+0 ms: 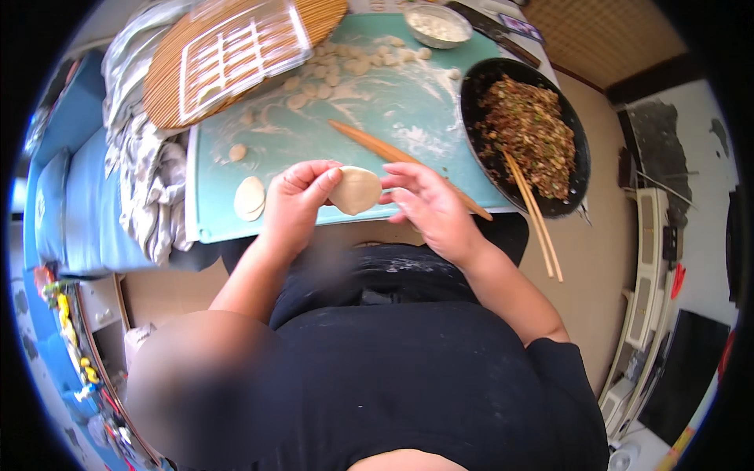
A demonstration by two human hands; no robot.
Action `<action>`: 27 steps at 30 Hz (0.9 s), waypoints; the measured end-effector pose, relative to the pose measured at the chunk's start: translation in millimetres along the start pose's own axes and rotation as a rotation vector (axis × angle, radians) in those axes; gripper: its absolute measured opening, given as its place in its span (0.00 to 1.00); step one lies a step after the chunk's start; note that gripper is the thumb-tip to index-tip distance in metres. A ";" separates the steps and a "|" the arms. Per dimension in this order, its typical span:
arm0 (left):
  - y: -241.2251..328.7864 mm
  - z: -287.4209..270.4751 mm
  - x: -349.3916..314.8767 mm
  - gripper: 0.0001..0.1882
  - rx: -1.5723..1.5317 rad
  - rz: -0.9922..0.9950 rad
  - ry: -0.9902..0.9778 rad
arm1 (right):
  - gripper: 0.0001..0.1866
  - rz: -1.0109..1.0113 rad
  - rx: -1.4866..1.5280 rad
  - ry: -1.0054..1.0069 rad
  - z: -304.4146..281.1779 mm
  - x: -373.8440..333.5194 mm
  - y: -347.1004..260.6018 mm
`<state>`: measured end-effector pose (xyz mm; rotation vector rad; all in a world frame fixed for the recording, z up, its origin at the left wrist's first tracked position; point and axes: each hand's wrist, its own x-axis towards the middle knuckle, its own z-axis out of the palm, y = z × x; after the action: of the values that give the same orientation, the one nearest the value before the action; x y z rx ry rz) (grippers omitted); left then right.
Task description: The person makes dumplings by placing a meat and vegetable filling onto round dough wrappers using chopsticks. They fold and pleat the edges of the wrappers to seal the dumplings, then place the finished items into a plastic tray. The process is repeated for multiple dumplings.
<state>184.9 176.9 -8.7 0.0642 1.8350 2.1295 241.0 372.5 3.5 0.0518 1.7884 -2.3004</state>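
Between my hands is a round, pale dumpling wrapper [356, 191], held up over the near edge of the mat. My left hand [297, 196] pinches its left side between thumb and fingers. At its right rim, my right hand [424, 204] has its fingers apart, the tips close to or just touching the dough. Left of my left hand, a few rolled wrappers [250, 196] lie overlapping on the mat. A tapered wooden rolling pin [369, 144] lies slantwise behind my hands, its near end passing behind my right hand.
The turquoise mat [216, 173] carries flour and several small dough pieces [338, 67]. On the right, a black pan [471, 118] holds chopped filling [534, 129] with chopsticks [538, 224] sticking out over the edge. Flour bowl [437, 27] behind; woven tray [165, 98] with clear plastic box [243, 59] at far left.
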 end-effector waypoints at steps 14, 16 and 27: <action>-7.5 25.3 -7.7 0.09 0.140 -0.206 -0.350 | 0.07 -0.537 -1.056 0.096 -9.0 -11.5 -7.5; -19.6 18.6 -6.5 0.09 -0.016 -0.216 -0.223 | 0.07 -0.637 -1.166 0.138 -8.6 -28.7 -28.1; -26.7 33.5 -0.5 0.20 -0.585 -0.439 -0.327 | 0.30 -0.206 -1.719 0.471 -176.4 -126.9 -61.7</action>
<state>199.4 211.8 -28.8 -0.1118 0.8987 2.0869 332.7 576.0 38.2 0.1088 3.3609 -0.1328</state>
